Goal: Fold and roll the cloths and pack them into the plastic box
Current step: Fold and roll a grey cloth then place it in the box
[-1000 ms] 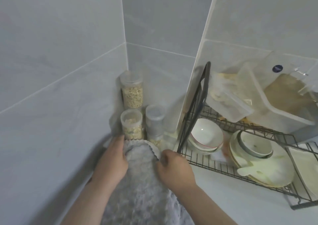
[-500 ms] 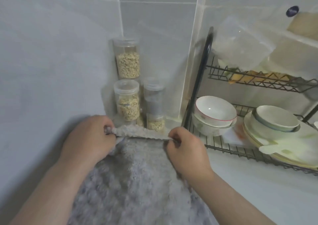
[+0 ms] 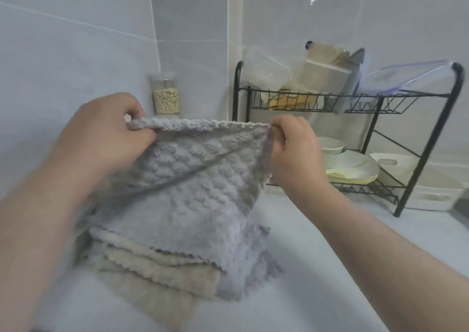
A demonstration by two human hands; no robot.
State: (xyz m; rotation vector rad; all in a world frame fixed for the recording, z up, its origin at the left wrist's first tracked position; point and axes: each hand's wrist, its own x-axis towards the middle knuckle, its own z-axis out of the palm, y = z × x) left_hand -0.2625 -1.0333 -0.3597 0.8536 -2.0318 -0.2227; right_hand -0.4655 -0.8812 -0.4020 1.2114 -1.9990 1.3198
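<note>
My left grip [image 3: 101, 133] and right grip [image 3: 291, 151] each tightly pinch 1 top corner of the fluffy grey cloth [image 3: 198, 179]; it hangs over a folded beige cloth [image 3: 157, 281] on the white tabletop [image 3: 330, 268].

The left hand [image 3: 101, 133] and right hand [image 3: 291, 151] have raised the far edge of the grey cloth [image 3: 193, 179] off the counter [image 3: 317, 268] and moved further apart, drawing that edge taut. The cloth now hangs from both pinched corners, exposing a beige cloth [image 3: 162, 273] beneath.

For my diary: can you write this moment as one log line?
grey cloth: held up | left hand: pinches top corner | right hand: pinches top corner | beige cloth: lies beneath
</note>
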